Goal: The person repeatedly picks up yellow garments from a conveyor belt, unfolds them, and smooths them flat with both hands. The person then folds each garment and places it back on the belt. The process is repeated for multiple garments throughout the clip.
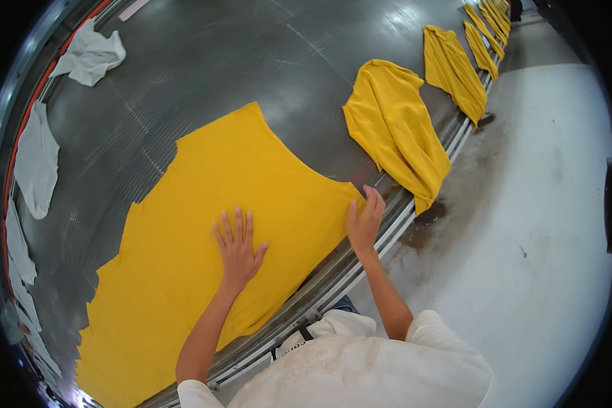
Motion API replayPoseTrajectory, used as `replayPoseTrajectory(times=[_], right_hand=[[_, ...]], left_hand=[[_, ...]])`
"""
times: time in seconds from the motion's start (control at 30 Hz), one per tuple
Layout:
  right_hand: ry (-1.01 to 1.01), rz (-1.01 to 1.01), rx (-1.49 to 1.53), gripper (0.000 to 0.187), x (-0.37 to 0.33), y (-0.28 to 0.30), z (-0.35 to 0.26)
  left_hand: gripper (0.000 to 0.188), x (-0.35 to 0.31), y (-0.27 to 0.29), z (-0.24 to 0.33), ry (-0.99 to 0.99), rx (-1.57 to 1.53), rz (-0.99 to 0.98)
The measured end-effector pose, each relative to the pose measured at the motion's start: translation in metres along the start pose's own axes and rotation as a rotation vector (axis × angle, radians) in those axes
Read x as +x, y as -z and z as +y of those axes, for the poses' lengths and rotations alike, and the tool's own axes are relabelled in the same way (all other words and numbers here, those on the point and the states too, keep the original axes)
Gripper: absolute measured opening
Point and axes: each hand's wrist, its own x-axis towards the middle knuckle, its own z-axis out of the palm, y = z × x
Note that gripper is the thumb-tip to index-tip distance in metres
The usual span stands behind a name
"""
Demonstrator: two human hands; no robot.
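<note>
A large yellow fabric panel (204, 170) lies spread out over the dark metal table in front of me. Its right side curves in to a corner near the table's edge, and its left outline is stepped. My left hand (238, 251) rests flat on the middle of the panel, fingers spread. At the panel's right corner is my right hand (365, 221), thumb and fingers apart, with the thumb by the cloth's edge. No grip on the cloth shows there.
A crumpled yellow cloth (394, 122) lies to the right, partly over the metal rail (387, 238) along the table (217, 61). Another yellow cloth (452, 68) and several more follow beyond it. White cloth pieces (37, 163) line the far left edge. Pale floor (523, 204) stretches at right.
</note>
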Motion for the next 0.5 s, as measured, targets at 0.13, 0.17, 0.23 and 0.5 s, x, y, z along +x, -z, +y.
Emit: replayPoseTrajectory(times=[0.13, 0.17, 0.23, 0.5], right_hand=[[-0.314, -0.151, 0.222, 0.032, 0.038, 0.003, -0.001], [-0.300, -0.210, 0.233, 0.027, 0.041, 0.001, 0.006], [-0.125, -0.167, 0.121, 0.025, 0.042, -0.004, 0.013], [-0.335, -0.247, 0.200, 0.018, 0.046, 0.003, 0.000]], left_hand=[[0.079, 0.040, -0.009, 0.037, -0.155, -0.049, -0.013], [0.078, 0.044, -0.013, 0.047, -0.187, -0.062, -0.016], [0.079, 0.048, -0.018, 0.064, -0.226, -0.061, -0.028], [0.079, 0.048, -0.020, 0.075, -0.264, -0.041, -0.073]])
